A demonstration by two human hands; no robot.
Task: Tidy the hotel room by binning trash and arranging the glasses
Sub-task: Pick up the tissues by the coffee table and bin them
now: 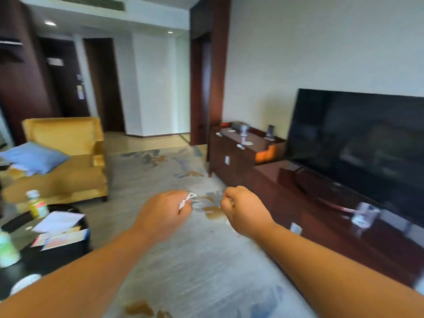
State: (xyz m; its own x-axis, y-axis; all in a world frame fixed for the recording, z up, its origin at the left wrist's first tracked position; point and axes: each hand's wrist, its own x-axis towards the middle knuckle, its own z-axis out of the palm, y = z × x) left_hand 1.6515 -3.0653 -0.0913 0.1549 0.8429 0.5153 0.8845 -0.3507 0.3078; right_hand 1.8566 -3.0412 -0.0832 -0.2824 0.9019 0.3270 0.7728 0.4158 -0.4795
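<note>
clutching a white scrap [187, 200] in the fisted left hand [164, 213]; right hand [244, 211] fisted too, contents unclear; no bin visible.

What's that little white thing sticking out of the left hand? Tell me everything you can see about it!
The white scrap looks like crumpled tissue or thin paper, though blur hides the details. Only a small bit shows, poking out between the thumb and curled fingers of the left hand, which is closed in a fist around the rest. It is held in the air above the patterned carpet, touching nothing but that hand.
</note>
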